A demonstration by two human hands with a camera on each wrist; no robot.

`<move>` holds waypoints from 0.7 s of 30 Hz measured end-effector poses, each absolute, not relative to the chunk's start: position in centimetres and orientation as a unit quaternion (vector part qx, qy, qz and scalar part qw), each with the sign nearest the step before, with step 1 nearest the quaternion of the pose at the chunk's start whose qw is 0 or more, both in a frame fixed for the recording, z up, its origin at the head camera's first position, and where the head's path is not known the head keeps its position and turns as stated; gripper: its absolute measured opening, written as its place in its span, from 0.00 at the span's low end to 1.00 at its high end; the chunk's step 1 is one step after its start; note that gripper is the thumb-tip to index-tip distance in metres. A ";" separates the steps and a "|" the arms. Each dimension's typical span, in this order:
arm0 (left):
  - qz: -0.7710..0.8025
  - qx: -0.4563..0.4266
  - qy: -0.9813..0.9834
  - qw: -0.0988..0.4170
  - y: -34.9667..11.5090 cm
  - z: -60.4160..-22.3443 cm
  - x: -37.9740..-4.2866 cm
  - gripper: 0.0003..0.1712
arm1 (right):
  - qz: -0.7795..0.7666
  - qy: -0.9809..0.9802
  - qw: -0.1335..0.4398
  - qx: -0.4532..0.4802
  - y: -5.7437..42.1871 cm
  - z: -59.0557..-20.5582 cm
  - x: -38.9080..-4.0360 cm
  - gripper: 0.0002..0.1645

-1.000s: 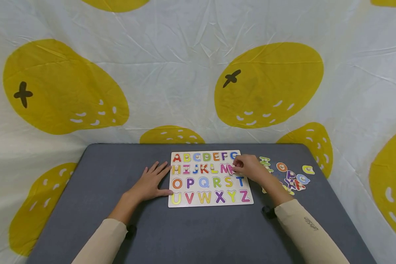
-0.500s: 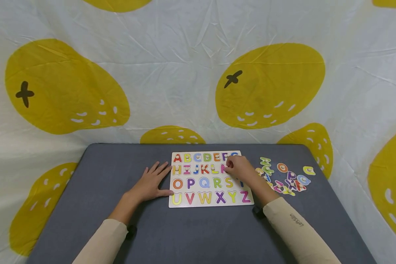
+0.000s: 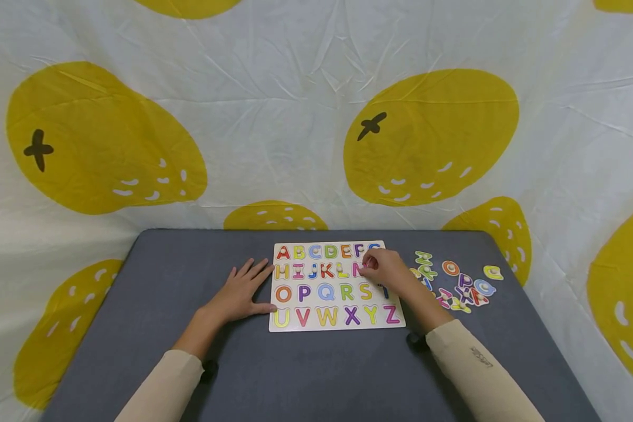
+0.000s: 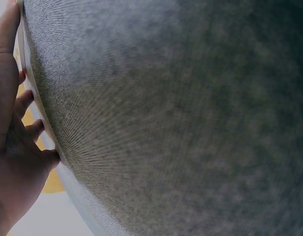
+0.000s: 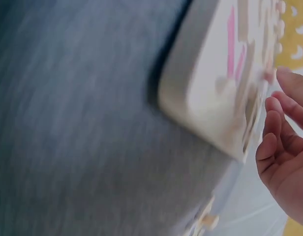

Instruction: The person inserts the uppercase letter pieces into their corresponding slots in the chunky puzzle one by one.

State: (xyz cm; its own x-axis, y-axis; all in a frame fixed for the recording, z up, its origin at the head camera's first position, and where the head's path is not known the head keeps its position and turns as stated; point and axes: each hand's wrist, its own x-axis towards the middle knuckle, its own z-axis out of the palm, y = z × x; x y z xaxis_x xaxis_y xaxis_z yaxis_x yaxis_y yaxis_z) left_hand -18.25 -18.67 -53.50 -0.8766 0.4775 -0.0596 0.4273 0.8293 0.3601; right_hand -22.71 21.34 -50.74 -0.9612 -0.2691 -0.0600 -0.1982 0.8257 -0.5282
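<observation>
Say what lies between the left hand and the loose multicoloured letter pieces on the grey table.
Head view: a pale rectangular alphabet board with the right hand over it, then the right forearm and some bare table.

Alphabet board (image 3: 314,327), lower centre of the frame: wood-like slab, smooth pale face with a slight sheen.
Loose letter pieces (image 3: 465,280), lower right: flat, smooth painted faces.
Piece knob (image 5: 209,221): pale, wood-like.
Table cover (image 3: 295,375): grey matt cloth, fine-grained close up.
Backdrop (image 3: 274,146), upper frame: thin creased sheeting, faintly glossy.
Sleeves (image 3: 485,369): matt beige cloth.
</observation>
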 end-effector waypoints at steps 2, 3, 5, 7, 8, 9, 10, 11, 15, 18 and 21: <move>0.170 0.237 0.953 0.074 -18.6 -53.5 -18.3 0.61 | -0.270 0.953 0.051 -0.130 22.2 -50.5 -22.5 0.11; 0.171 0.238 0.953 0.074 -18.6 -53.5 -18.3 0.61 | -0.270 0.953 0.042 -0.134 22.7 -50.4 -22.4 0.11; 0.170 0.237 0.953 0.075 -18.6 -53.5 -18.3 0.61 | -0.264 0.954 0.020 -0.140 23.8 -50.3 -22.2 0.10; 0.170 0.237 0.953 0.077 -18.6 -53.5 -18.3 0.61 | -0.260 0.955 -0.001 -0.140 25.0 -50.2 -22.0 0.10; 0.170 0.237 0.953 0.078 -18.6 -53.5 -18.3 0.61 | -0.260 0.956 -0.009 -0.139 25.6 -50.2 -21.9 0.10; 0.170 0.237 0.953 0.078 -18.5 -53.5 -18.3 0.61 | -0.259 0.956 -0.016 -0.136 26.3 -50.2 -21.8 0.09; 0.169 0.236 0.954 0.079 -18.5 -53.5 -18.3 0.61 | -0.258 0.957 -0.022 -0.132 26.9 -50.1 -21.7 0.09; 0.168 0.236 0.954 0.079 -18.5 -53.5 -18.3 0.61 | -0.258 0.957 -0.024 -0.129 27.6 -50.1 -21.6 0.08; 0.168 0.236 0.954 0.078 -18.5 -53.4 -18.2 0.61 | -0.260 0.958 -0.028 -0.115 29.9 -49.4 -21.1 0.08; 0.168 0.238 0.954 0.077 -18.5 -53.4 -18.2 0.61 | -0.260 0.959 -0.027 -0.108 31.5 -48.9 -20.7 0.10; 0.168 0.238 0.953 0.078 -18.6 -53.3 -18.3 0.61 | -0.257 0.960 -0.028 -0.105 33.0 -48.8 -20.4 0.11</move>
